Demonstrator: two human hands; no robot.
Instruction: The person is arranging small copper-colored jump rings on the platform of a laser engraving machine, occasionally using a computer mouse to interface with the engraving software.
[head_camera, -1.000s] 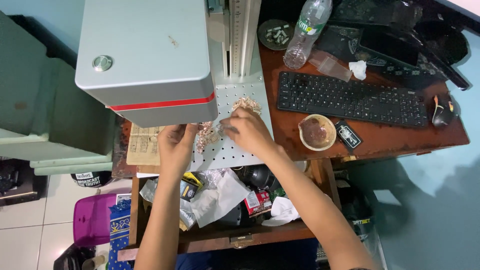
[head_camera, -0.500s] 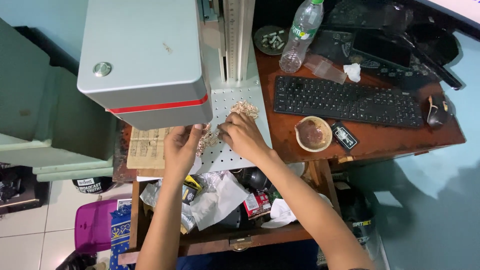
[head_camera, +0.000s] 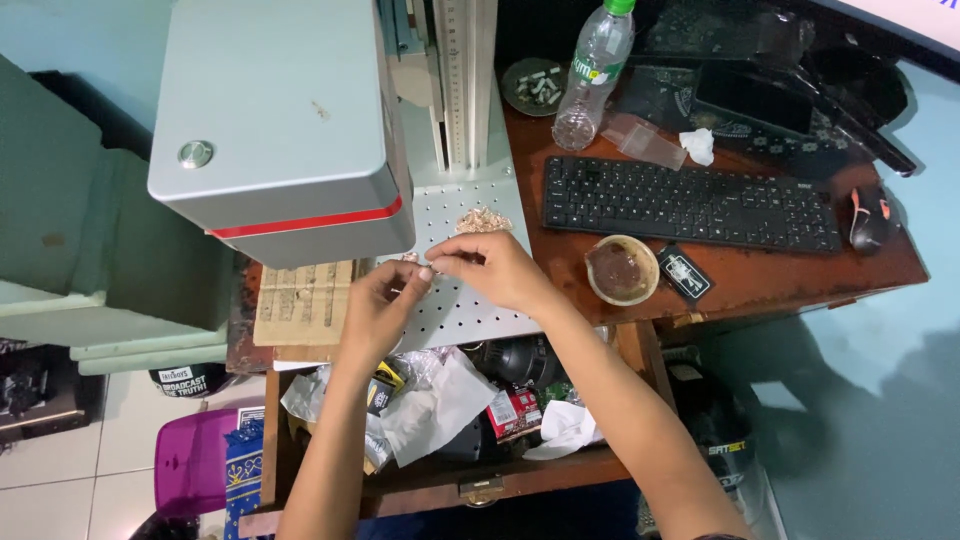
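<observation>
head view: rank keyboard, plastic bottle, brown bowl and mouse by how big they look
1. black keyboard, clearly largest
2. clear plastic bottle
3. brown bowl
4. mouse, smallest, though close to the bowl; nearness to the camera may skew both.

Grey machine head (head_camera: 280, 130) overhangs perforated plate (head_camera: 470, 310).

A black keyboard (head_camera: 690, 203) lies on the bench (head_camera: 780, 280) at two o'clock, a plastic bottle (head_camera: 593, 75) at one, a brown bowl (head_camera: 621, 269) beside it, a mouse (head_camera: 868, 218) at three.

head camera, looking steeply down, near the perforated plate (head_camera: 470, 310), desk (head_camera: 760, 275)
</observation>
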